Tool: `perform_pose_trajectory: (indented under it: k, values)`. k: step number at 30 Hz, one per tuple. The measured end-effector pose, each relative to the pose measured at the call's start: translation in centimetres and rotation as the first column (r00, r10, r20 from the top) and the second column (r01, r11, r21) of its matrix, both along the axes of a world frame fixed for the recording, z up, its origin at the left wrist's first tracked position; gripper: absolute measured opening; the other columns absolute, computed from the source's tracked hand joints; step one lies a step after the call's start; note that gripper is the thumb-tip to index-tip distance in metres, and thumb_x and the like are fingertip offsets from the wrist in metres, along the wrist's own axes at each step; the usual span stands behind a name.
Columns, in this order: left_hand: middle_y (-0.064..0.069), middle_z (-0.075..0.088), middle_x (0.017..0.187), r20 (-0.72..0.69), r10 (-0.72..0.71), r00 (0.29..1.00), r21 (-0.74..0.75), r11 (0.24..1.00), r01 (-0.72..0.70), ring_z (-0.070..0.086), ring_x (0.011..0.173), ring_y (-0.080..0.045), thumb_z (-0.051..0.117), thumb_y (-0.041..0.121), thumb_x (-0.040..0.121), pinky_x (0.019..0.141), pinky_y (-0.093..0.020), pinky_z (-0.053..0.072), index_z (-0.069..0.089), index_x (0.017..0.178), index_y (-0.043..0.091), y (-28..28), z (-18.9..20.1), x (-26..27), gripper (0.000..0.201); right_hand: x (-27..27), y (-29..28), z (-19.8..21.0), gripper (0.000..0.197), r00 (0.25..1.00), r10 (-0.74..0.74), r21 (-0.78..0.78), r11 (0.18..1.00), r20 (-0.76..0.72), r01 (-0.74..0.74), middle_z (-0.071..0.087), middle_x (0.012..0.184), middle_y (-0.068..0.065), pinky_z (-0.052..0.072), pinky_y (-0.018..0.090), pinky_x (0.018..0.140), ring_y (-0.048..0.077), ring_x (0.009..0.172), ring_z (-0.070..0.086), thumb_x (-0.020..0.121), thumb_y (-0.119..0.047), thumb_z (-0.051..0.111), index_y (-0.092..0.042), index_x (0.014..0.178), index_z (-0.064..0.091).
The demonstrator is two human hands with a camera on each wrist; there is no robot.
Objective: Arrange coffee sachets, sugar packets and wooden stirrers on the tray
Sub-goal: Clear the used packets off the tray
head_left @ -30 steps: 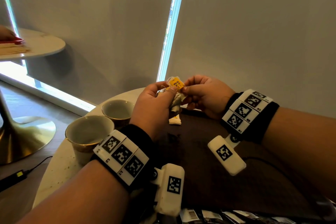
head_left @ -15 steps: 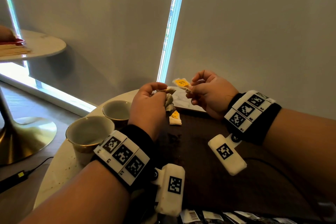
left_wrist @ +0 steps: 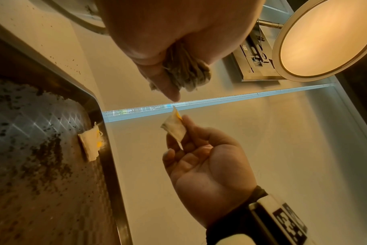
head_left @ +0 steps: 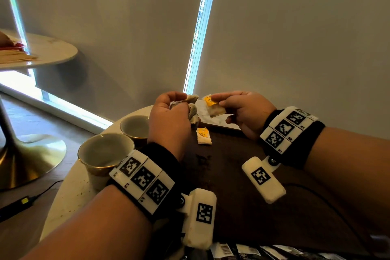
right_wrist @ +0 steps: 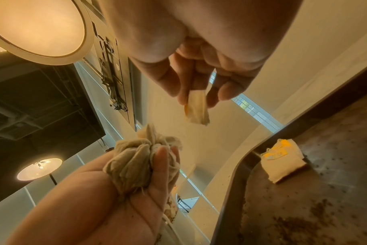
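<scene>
Above the tray [head_left: 242, 177], right hand [head_left: 245, 112] pinches a pale, yellow-tagged sachet [head_left: 214, 107].

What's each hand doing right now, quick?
Left hand: fingers curled round a crumpled bunch of sachets, gripping it.
Right hand: pinching a single yellow-tagged sachet between thumb and fingers, above the tray.

Print on the dark packets [head_left: 263, 252] along the tray's near edge is cut off by the frame. The yellow tag [head_left: 209, 101] lettering is too small to read.
</scene>
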State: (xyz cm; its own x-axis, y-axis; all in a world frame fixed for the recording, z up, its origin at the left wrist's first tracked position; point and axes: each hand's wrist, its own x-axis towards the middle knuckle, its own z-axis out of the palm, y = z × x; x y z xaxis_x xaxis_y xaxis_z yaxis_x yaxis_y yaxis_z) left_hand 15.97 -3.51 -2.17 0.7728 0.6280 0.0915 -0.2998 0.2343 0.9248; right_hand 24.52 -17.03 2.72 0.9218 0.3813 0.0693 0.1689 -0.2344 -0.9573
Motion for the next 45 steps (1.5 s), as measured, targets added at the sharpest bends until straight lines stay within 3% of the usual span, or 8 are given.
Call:
perform_pose_trajectory:
  k: [10, 15, 23, 28, 33, 39, 43, 45]
  values:
    - [-0.002, 0.076, 0.090, 0.026, 0.016, 1.000, -0.009, 1.000, -0.016, 0.072, 0.081, -0.022, 0.058, 0.012, 0.089, 0.080, -0.054, 0.062, 0.069, 0.091, 0.034, 0.3, -0.3, 0.2, 0.025, 0.8, 0.5, -1.4, 0.039, 0.989, -0.030, -0.181, 0.984, -0.145, 0.003, 0.070, 0.108, 0.014, 0.053, 0.029, 0.069, 0.022, 0.089, 0.068, 0.085, 0.011, 0.046, -0.005, 0.105, 0.074]
    - [0.002, 0.077, 0.084, 0.026, 0.019, 0.999, -0.030, 0.999, -0.018, 0.073, 0.079, -0.024, 0.059, 0.012, 0.085, 0.079, -0.055, 0.062, 0.071, 0.087, 0.036, 0.3, -0.4, 0.6, 0.027, 1.0, 0.7, -3.2, 0.038, 0.978, -0.047, -0.270, 0.963, -0.203, -0.010, 0.073, 0.104, 0.016, 0.057, 0.037, 0.085, 0.024, 0.094, 0.073, 0.082, 0.017, 0.045, -0.002, 0.099, 0.074]
    - [0.002, 0.077, 0.088, 0.032, 0.015, 0.999, -0.036, 0.999, -0.014, 0.073, 0.081, -0.023, 0.059, 0.012, 0.085, 0.079, -0.054, 0.063, 0.070, 0.090, 0.036, 0.5, -0.7, 1.1, 0.027, 1.2, 0.6, -3.7, 0.041, 0.948, -0.034, -0.281, 0.958, -0.316, -0.059, 0.072, 0.108, 0.015, 0.057, 0.036, 0.086, 0.023, 0.097, 0.073, 0.084, 0.019, 0.044, 0.000, 0.108, 0.071]
    - [0.002, 0.076, 0.089, 0.033, 0.021, 0.999, -0.043, 0.999, -0.020, 0.074, 0.085, -0.023, 0.059, 0.009, 0.089, 0.078, -0.052, 0.063, 0.069, 0.092, 0.034, 0.7, -0.9, 1.3, 0.028, 1.4, 0.7, -3.7, 0.040, 0.964, -0.051, -0.404, 0.913, -0.263, -0.062, 0.070, 0.109, 0.010, 0.058, 0.035, 0.085, 0.021, 0.098, 0.069, 0.085, 0.015, 0.051, -0.009, 0.108, 0.075]
    - [-0.002, 0.075, 0.097, 0.050, 0.011, 0.999, -0.040, 0.999, -0.009, 0.073, 0.086, -0.022, 0.059, 0.007, 0.092, 0.078, -0.051, 0.064, 0.068, 0.094, 0.032, 0.7, -1.0, 1.5, 0.027, 1.6, 0.8, -3.6, 0.038, 0.972, -0.043, -0.500, 0.862, -0.232, -0.081, 0.066, 0.116, 0.010, 0.049, 0.024, 0.060, 0.016, 0.083, 0.066, 0.087, 0.008, 0.055, -0.016, 0.110, 0.073]
    - [-0.002, 0.075, 0.095, 0.059, 0.000, 0.998, -0.051, 0.999, 0.003, 0.074, 0.084, -0.022, 0.059, 0.007, 0.093, 0.077, -0.051, 0.064, 0.068, 0.095, 0.031, 0.6, -1.1, 1.5, 0.026, 1.4, 0.6, -3.2, 0.033, 0.961, -0.033, -0.531, 0.838, -0.274, -0.122, 0.062, 0.122, 0.015, 0.053, 0.024, 0.060, 0.021, 0.090, 0.065, 0.092, 0.006, 0.055, -0.017, 0.113, 0.067]
    - [-0.002, 0.076, 0.099, 0.072, 0.002, 0.997, -0.050, 0.999, 0.002, 0.074, 0.087, -0.024, 0.059, 0.009, 0.090, 0.077, -0.052, 0.063, 0.068, 0.094, 0.032, 0.6, -1.1, 1.6, 0.025, 1.5, 0.7, -3.0, 0.027, 0.990, 0.060, -0.695, 0.707, -0.126, -0.131, 0.067, 0.115, 0.007, 0.054, 0.034, 0.084, 0.022, 0.099, 0.063, 0.088, -0.007, 0.063, -0.029, 0.104, 0.070]
    - [-0.002, 0.076, 0.099, 0.068, 0.011, 0.998, -0.045, 0.999, -0.008, 0.074, 0.086, -0.024, 0.059, 0.009, 0.091, 0.077, -0.051, 0.064, 0.068, 0.095, 0.031, 0.6, -1.2, 1.6, 0.025, 1.2, 0.8, -2.8, 0.026, 0.987, 0.093, -0.735, 0.660, -0.129, -0.158, 0.067, 0.112, 0.005, 0.052, 0.033, 0.081, 0.021, 0.095, 0.061, 0.088, -0.013, 0.064, -0.032, 0.105, 0.071]
